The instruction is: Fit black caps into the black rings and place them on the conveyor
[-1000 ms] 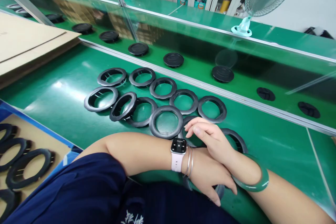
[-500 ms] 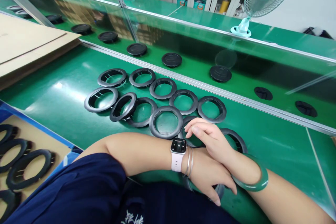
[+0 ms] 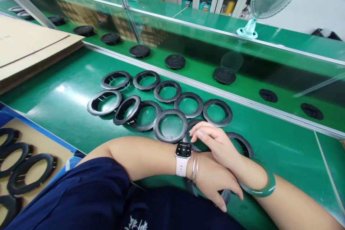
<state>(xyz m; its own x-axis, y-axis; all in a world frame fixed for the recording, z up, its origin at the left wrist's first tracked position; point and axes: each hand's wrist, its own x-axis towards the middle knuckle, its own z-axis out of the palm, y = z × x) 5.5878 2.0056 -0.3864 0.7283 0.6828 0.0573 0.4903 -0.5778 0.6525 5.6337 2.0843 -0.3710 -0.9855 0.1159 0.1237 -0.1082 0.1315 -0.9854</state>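
Observation:
My forearms cross in front of my body. My left hand (image 3: pixel 217 179), with a pink-banded watch (image 3: pixel 183 156) and thin bangles at the wrist, hangs with thumb and finger apart over a black ring (image 3: pixel 225 197) that is mostly hidden. Across the left wrist lies my right hand (image 3: pixel 215 142), a green bangle (image 3: pixel 261 187) on its arm. Its fingers are loosely bent and hold nothing, above another partly covered black ring (image 3: pixel 198 143). Several more black plastic rings lie on the green table, among them a flat one (image 3: pixel 170 141) and a tilted one (image 3: pixel 118 116).
Behind a metal rail, a green conveyor belt carries several black round discs (image 3: pixel 175 61). Cardboard sheets (image 3: pixel 32 43) are stacked at left. A box at lower left holds more black rings (image 3: pixel 31 190). A fan (image 3: pixel 248 30) stands at the back; a person's hand shows at far upper left.
The black discs on the belt have shifted slightly to the left. At far upper left, another person's hand has come further into view. My own hands have stayed in place.

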